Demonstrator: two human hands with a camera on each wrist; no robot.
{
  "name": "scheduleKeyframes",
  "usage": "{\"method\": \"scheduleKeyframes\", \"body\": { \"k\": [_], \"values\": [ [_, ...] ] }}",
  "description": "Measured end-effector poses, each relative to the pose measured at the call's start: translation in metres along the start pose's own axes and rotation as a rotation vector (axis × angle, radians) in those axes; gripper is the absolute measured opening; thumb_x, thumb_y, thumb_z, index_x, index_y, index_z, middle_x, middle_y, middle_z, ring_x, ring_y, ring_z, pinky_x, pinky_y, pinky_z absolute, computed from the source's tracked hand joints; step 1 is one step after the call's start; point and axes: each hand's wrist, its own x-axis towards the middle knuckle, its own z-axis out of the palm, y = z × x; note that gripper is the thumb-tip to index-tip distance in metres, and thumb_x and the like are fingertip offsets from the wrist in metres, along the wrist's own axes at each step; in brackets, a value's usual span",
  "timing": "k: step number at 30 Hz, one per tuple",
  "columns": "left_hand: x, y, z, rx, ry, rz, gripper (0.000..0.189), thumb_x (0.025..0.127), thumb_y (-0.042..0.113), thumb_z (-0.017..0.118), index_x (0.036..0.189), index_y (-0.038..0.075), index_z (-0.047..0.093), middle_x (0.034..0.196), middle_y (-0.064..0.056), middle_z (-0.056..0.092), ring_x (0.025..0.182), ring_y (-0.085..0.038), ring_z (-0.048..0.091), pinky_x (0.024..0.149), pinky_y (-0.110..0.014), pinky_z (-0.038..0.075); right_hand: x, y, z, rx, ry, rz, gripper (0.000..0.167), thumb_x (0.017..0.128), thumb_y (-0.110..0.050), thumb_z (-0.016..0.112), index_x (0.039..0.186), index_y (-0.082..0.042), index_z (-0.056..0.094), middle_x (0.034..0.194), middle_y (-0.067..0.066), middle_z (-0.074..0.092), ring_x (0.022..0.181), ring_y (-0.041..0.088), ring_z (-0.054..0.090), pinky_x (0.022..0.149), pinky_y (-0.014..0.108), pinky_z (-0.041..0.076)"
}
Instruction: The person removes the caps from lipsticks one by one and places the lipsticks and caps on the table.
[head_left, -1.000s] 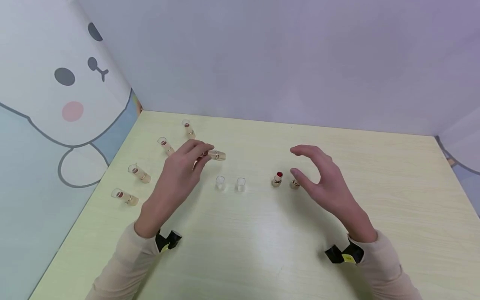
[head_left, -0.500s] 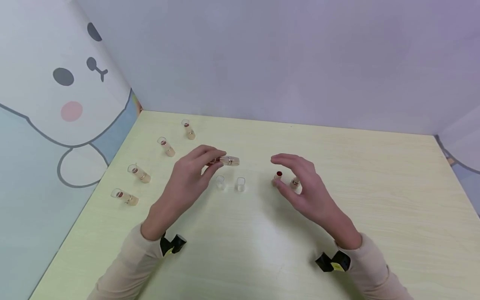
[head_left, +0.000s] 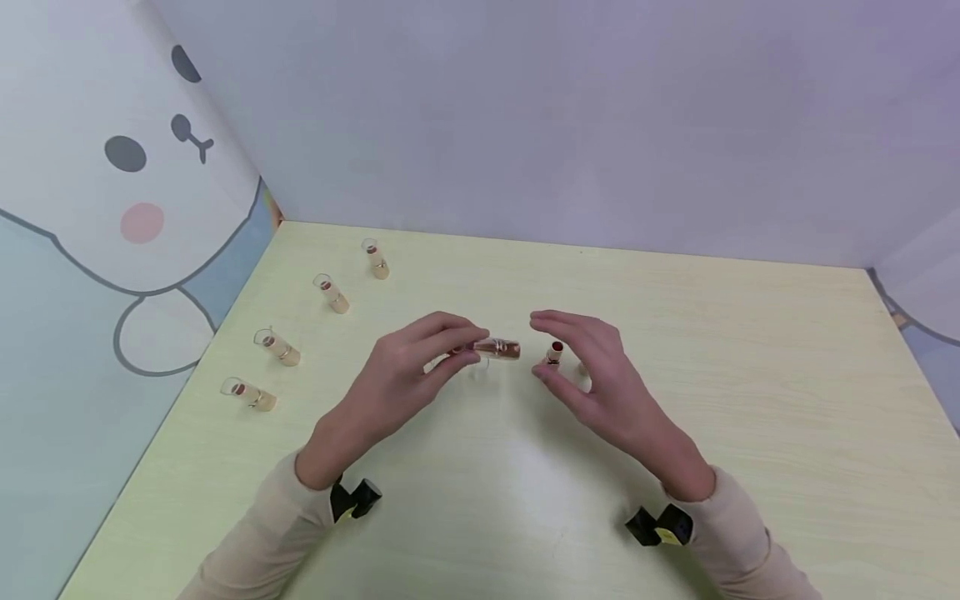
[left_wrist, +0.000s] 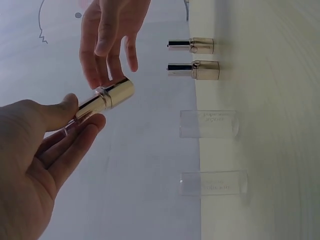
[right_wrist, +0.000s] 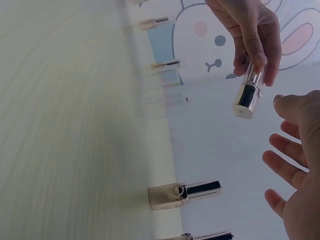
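My left hand [head_left: 408, 367] pinches a lipstick [head_left: 498, 348] between thumb and fingers by its clear-capped end. The lipstick lies tilted in the air, its gold base pointing at my right hand [head_left: 600, 367]. That right hand holds nothing; its thumb and fingers are apart, a short gap from the base. Below it, two uncapped lipsticks stand upright on the table, the nearer-to-centre lipstick [head_left: 554, 352] showing a red tip and the other mostly hidden by the hand. Two clear caps stand beneath my left hand, shown in the left wrist view as one cap [left_wrist: 210, 124] and another cap [left_wrist: 215, 183].
Several capped lipsticks stand spaced along the left side of the pale wooden table [head_left: 465, 483], among them a far lipstick [head_left: 377, 260] and a near lipstick [head_left: 253, 395]. A plain wall [head_left: 555, 125] rises behind the table, and a cartoon-printed panel [head_left: 60, 275] borders its left.
My left hand has carried the lipstick rightward and slightly nearer to me. My right hand has moved left towards it, its fingers still apart.
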Motion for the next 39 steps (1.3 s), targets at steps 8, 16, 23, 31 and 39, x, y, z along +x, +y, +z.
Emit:
{"method": "scheduleKeyframes", "body": {
  "k": [8,16,23,31,39],
  "values": [
    [0.000,0.004,0.009,-0.062,-0.035,0.079,0.026,0.091,0.009,0.080,0.117,0.010,0.077,0.112,-0.001,0.074,0.092,-0.007,0.070,0.077,-0.019,0.059,-0.002,-0.006,0.004,0.009,-0.041,-0.018,0.058,0.090,-0.009,0.081,0.144,-0.011,0.059,0.142,0.005,0.065,0.127,0.024,0.059,0.112,0.048,0.036],
    [-0.002,0.007,0.017,-0.110,-0.048,0.113,0.027,0.091,0.008,0.081,0.117,0.009,0.077,0.111,-0.001,0.074,0.091,-0.007,0.072,0.078,-0.019,0.060,-0.003,-0.009,0.012,-0.010,-0.087,-0.046,0.050,0.091,-0.012,0.082,0.138,-0.012,0.063,0.129,-0.001,0.070,0.114,0.018,0.062,0.101,0.046,0.036],
    [-0.003,0.009,0.019,-0.088,-0.045,0.119,0.029,0.091,0.010,0.081,0.120,0.009,0.077,0.115,-0.002,0.074,0.095,-0.008,0.074,0.082,-0.015,0.059,-0.004,-0.009,0.015,-0.018,-0.103,-0.057,0.036,0.099,-0.025,0.074,0.133,-0.018,0.066,0.111,-0.008,0.071,0.101,0.012,0.059,0.090,0.036,0.034],
    [-0.003,0.009,0.020,-0.077,-0.044,0.114,0.029,0.091,0.009,0.082,0.119,0.009,0.077,0.110,-0.001,0.074,0.089,-0.006,0.071,0.076,-0.017,0.060,-0.002,-0.010,0.014,0.009,-0.143,-0.015,0.034,0.096,-0.020,0.078,0.128,-0.020,0.067,0.112,-0.012,0.069,0.100,0.006,0.058,0.091,0.024,0.047],
    [-0.003,0.009,0.020,-0.051,-0.033,0.114,0.030,0.090,0.011,0.082,0.120,0.009,0.077,0.109,0.000,0.075,0.086,-0.005,0.071,0.075,-0.014,0.058,-0.002,-0.011,0.015,0.024,-0.149,0.015,0.034,0.092,-0.012,0.080,0.123,-0.021,0.069,0.112,-0.014,0.069,0.100,0.004,0.059,0.092,0.024,0.050]
  ]
}}
